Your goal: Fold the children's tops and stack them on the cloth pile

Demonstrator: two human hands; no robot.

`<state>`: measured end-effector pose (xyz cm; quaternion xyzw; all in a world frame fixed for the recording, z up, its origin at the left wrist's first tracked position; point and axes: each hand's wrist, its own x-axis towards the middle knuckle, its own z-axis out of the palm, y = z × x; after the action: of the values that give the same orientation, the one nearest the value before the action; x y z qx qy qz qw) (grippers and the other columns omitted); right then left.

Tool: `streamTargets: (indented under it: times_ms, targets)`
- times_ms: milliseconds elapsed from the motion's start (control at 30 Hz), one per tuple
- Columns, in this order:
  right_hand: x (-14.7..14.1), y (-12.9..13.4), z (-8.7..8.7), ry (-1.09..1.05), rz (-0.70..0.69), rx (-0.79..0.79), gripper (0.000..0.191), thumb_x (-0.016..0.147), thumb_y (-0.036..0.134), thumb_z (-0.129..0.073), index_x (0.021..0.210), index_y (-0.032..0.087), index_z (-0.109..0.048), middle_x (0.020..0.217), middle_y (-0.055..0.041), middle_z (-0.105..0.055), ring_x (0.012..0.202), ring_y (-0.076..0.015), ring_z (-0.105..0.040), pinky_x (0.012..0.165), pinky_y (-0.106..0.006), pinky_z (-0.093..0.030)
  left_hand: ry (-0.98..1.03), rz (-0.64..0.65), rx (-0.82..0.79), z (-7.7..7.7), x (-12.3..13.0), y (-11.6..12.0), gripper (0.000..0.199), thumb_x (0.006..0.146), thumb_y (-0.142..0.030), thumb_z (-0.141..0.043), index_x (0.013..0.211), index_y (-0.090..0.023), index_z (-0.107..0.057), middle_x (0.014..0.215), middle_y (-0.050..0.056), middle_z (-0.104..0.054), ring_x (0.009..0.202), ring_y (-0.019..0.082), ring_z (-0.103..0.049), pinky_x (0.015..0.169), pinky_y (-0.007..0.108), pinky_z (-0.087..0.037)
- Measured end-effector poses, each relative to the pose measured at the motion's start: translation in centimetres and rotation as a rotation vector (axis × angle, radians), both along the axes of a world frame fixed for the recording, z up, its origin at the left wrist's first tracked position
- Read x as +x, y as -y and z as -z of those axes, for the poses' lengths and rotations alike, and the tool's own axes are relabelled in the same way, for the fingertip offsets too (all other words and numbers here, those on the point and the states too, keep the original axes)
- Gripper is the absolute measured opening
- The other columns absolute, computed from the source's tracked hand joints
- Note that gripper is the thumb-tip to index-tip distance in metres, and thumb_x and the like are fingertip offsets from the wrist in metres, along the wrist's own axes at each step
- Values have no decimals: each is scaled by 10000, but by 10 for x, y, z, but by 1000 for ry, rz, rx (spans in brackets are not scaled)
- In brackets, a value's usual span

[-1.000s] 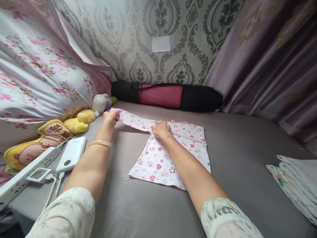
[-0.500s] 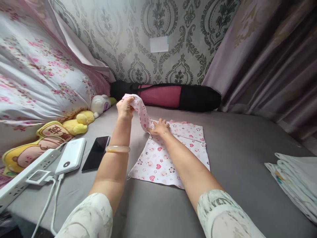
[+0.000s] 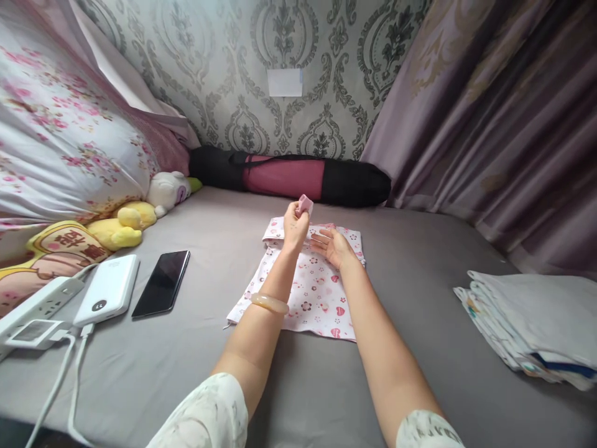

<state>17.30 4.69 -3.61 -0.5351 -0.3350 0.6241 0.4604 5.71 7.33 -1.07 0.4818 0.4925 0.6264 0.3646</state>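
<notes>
A white garment (image 3: 305,305) with pink hearts and flowers lies on the grey sheet in front of me. Its upper left part is folded inward in a band along the top. My left hand (image 3: 296,227) is closed on a pink end of the cloth, raised a little above the garment's upper middle. Just right of it, my right hand (image 3: 333,247) hovers over or rests on the upper right of the garment, fingers spread toward the left; whether it touches the cloth is unclear.
A black phone (image 3: 161,284), a white power bank (image 3: 108,290) and a power strip (image 3: 44,303) lie left, beside plush toys (image 3: 114,230). A black and red long bag (image 3: 289,179) lies against the wall. Folded cloths (image 3: 536,323) are stacked at the right.
My left hand has carried the held cloth rightward, folding the left sleeve across the garment. My right hand has shifted right relative to the garment. The whole view has turned slightly.
</notes>
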Motion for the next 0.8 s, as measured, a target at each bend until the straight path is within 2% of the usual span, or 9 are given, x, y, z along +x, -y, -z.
streamTargets:
  times_ms: [133, 200, 267, 400, 533, 600, 667, 800]
  targets:
    - [13, 4, 2, -192, 69, -11, 582, 984, 581, -202, 1191, 139, -521, 1000, -151, -683, 830, -220, -685, 768, -398, -565, -26, 218, -1, 16, 15, 14, 294, 840, -228, -574, 1127, -176, -610, 1011, 74, -699, 951, 188, -660, 876, 304, -509]
    - [14, 3, 3, -243, 73, -6, 603, 968, 625, -210, 1090, 153, -564, 912, -125, -681, 797, -213, -681, 748, -374, -569, -28, 342, -34, 18, 16, 18, 411, 835, -281, -629, 1227, -172, -570, 1172, 128, -671, 1093, 219, -634, 942, 324, -488]
    - [12, 1, 6, -259, 80, -14, 566, 963, 629, -272, 1011, 162, -588, 851, -102, -673, 763, -196, -675, 725, -335, -570, -54, 377, -71, 17, 12, 19, 454, 846, -332, -636, 1259, -162, -554, 1257, 161, -633, 1181, 239, -595, 983, 334, -467]
    - [8, -5, 12, -226, 200, -49, 271, 959, 425, -500, 963, 169, -587, 809, -64, -671, 728, -158, -666, 683, -276, -573, -180, 211, -67, 17, -10, 8, 340, 927, -325, -498, 1202, -146, -589, 1229, 144, -654, 1172, 229, -602, 1014, 337, -445]
    - [9, -9, 17, -209, 346, -46, 39, 914, 173, -542, 882, 175, -563, 747, -25, -654, 680, -128, -652, 618, -236, -584, -399, 3, -134, 28, -44, -6, 374, 926, -172, -371, 1248, -168, -560, 1167, 104, -689, 1163, 194, -603, 1026, 329, -424]
    - [11, -10, 17, -200, 390, -23, 88, 876, 109, -546, 834, 186, -545, 719, 0, -632, 658, -114, -639, 597, -220, -588, -529, -86, -217, 34, -59, -8, 446, 872, -105, -379, 1280, -175, -545, 1206, 111, -674, 1191, 213, -584, 1035, 357, -409]
    - [15, -12, 15, -200, 427, 0, 129, 847, 80, -543, 787, 194, -527, 692, 18, -602, 634, -103, -622, 586, -215, -595, -638, -112, -308, 38, -68, -7, 529, 810, -71, -417, 1314, -193, -526, 1265, 118, -645, 1233, 253, -552, 1051, 409, -382]
    - [26, -14, 10, -228, 501, 3, 158, 819, 72, -529, 741, 205, -493, 642, 36, -544, 583, -94, -588, 571, -233, -611, -799, -19, -432, 45, -68, -2, 668, 735, -61, -475, 1381, -228, -466, 1376, 123, -565, 1336, 316, -441, 1082, 483, -318]
